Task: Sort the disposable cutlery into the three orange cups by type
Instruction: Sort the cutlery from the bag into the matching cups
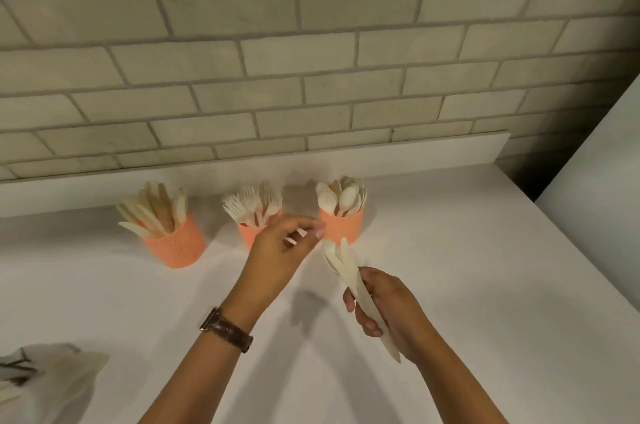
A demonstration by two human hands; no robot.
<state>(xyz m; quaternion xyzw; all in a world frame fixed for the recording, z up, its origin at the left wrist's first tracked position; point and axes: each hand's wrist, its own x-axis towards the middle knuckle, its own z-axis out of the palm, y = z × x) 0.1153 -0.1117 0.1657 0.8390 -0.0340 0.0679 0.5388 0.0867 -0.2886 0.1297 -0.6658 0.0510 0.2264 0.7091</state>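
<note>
Three orange cups stand in a row near the wall. The left cup [175, 247] holds knives, the middle cup [250, 233] holds forks and the right cup [341, 224] holds spoons. My right hand [388, 309] grips a small bundle of pale cutlery [349, 276], its tips pointing up toward the spoon cup. My left hand [280, 250], with a brown watch on the wrist, hovers in front of the middle cup, fingers loosely spread near the bundle's tips. It seems to hold nothing; motion blur hides the fingertips.
A white counter [450, 250] runs to a grey brick wall [311, 60]. A crumpled clear bag with more cutlery [45, 382] lies at the lower left. A white surface [606, 164] rises at the right edge.
</note>
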